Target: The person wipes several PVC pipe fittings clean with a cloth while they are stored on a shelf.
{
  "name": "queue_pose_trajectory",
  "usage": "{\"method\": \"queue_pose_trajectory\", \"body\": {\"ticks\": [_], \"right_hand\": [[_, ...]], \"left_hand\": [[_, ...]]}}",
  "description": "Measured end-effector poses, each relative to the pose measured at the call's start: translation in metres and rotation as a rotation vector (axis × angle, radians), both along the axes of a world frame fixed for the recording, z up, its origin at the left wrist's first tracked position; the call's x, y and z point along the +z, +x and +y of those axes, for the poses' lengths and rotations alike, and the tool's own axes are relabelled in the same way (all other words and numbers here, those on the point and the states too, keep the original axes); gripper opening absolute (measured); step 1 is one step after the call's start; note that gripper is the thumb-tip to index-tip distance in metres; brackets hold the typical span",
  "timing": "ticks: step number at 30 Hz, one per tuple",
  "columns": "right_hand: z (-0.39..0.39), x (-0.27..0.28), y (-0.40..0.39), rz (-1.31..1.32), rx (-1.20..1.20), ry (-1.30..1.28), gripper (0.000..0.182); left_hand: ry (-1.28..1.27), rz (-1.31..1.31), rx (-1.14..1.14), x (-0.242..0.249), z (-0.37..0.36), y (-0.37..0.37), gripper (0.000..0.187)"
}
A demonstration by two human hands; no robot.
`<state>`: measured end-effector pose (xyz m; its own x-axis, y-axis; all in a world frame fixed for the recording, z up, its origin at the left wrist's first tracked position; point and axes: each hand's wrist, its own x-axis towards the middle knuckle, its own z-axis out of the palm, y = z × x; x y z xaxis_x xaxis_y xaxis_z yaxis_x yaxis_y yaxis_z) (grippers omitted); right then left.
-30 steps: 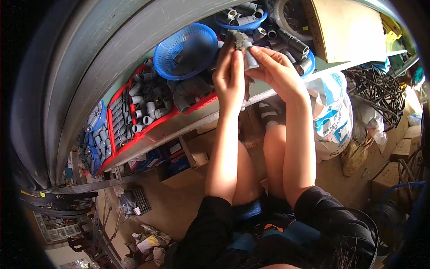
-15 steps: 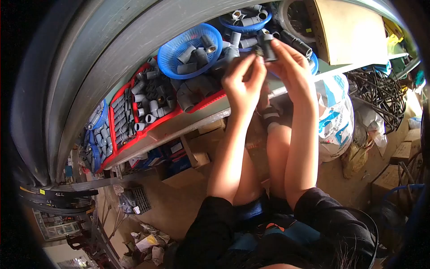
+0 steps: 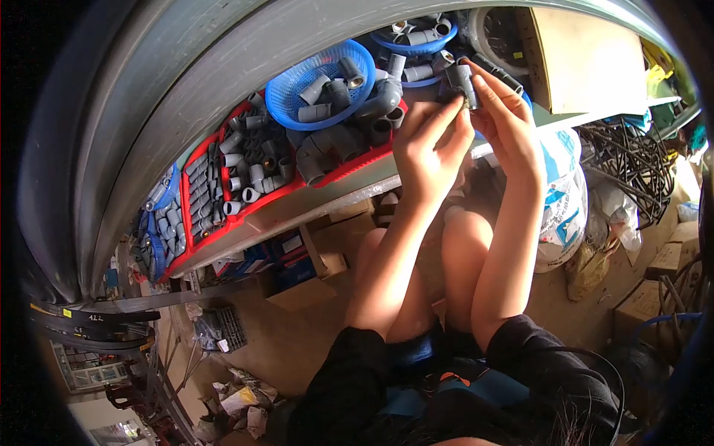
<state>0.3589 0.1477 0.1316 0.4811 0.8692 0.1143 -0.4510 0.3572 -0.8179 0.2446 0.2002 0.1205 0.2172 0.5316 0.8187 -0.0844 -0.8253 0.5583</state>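
Note:
A short grey plastic pipe fitting [image 3: 462, 80] is held up over the shelf's front edge. My right hand [image 3: 512, 123] grips it from the right, thumb and fingers around its side. My left hand [image 3: 437, 152] is pinched closed against the fitting's lower left end. A small dark bit shows at those left fingertips, too small to name. Just left of the hands, a blue plastic basket [image 3: 279, 93] contains several grey fittings. Behind them is another blue basket [image 3: 416, 48] with fittings, one showing a brass-coloured insert.
A red divided tray [image 3: 223, 186] of grey elbows and couplings runs along the shelf to the left. At the right stand a cardboard box [image 3: 584, 63], a white printed sack [image 3: 561, 201] and tangled black rods [image 3: 632, 163]. Large grey pipes [image 3: 163, 67] arch overhead.
Both hands have shifted right with the fitting. The fitting has turned, and my left fingertips have moved from its upper left side to its lower end.

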Motion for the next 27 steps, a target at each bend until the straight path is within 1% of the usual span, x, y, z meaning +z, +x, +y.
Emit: {"method": "queue_pose_trajectory", "body": {"ticks": [3, 4, 5, 7, 8, 10, 12, 14, 15, 18, 20, 21, 24, 25, 26, 27], "right_hand": [[-0.002, 0.001, -0.004, -0.105, 0.049, -0.091, 0.034], [-0.002, 0.004, -0.008, -0.086, 0.095, -0.063, 0.034], [-0.001, 0.005, -0.01, -0.095, 0.089, -0.049, 0.035], [0.001, 0.004, -0.011, -0.108, 0.042, -0.045, 0.036], [0.004, 0.001, -0.009, -0.066, 0.022, -0.056, 0.036], [0.009, -0.006, -0.001, 0.019, -0.019, -0.081, 0.036], [0.009, -0.014, 0.005, 0.056, 0.058, -0.048, 0.032], [0.011, -0.021, 0.008, 0.093, 0.158, 0.017, 0.031], [0.011, -0.019, 0.006, 0.093, 0.205, 0.058, 0.028], [0.009, -0.011, 0.002, 0.065, 0.27, 0.071, 0.027], [0.009, -0.012, -0.001, 0.073, 0.265, 0.063, 0.026], [0.012, -0.013, -0.003, 0.08, 0.241, 0.071, 0.026], [0.016, -0.012, -0.004, 0.146, 0.186, 0.095, 0.028], [0.013, -0.01, -0.003, 0.168, 0.205, 0.114, 0.029], [0.011, -0.008, -0.003, 0.188, 0.226, 0.132, 0.029], [0.012, -0.01, -0.003, 0.151, 0.216, 0.122, 0.029]], "left_hand": [[0.011, 0.008, 0.063, 0.0, 0.007, -0.004, 0.022], [0.012, 0.013, 0.092, 0.002, 0.01, -0.007, 0.023], [-0.03, 0.045, 0.126, 0.004, 0.01, -0.011, 0.024], [-0.149, -0.011, 0.018, 0.001, 0.015, -0.011, 0.023], [-0.196, -0.031, -0.034, -0.001, 0.016, -0.011, 0.022], [-0.169, 0.043, -0.153, -0.001, 0.016, -0.013, 0.019], [-0.057, 0.055, -0.218, 0.0, 0.016, -0.011, 0.018], [-0.108, 0.039, -0.193, 0.0, 0.012, -0.01, 0.018], [-0.089, 0.029, -0.163, 0.002, 0.011, -0.011, 0.017], [-0.027, -0.04, -0.07, 0.006, 0.015, -0.012, 0.017], [-0.168, -0.063, -0.037, 0.004, 0.015, -0.014, 0.017], [-0.153, -0.064, -0.053, 0.002, 0.018, -0.013, 0.014], [-0.254, -0.046, -0.314, -0.002, 0.015, -0.016, 0.011], [-0.202, 0.033, -0.356, 0.001, 0.014, -0.018, 0.008], [-0.09, 0.047, -0.321, 0.003, 0.014, -0.017, 0.01], [-0.124, 0.039, -0.278, 0.003, 0.013, -0.018, 0.011]]}}
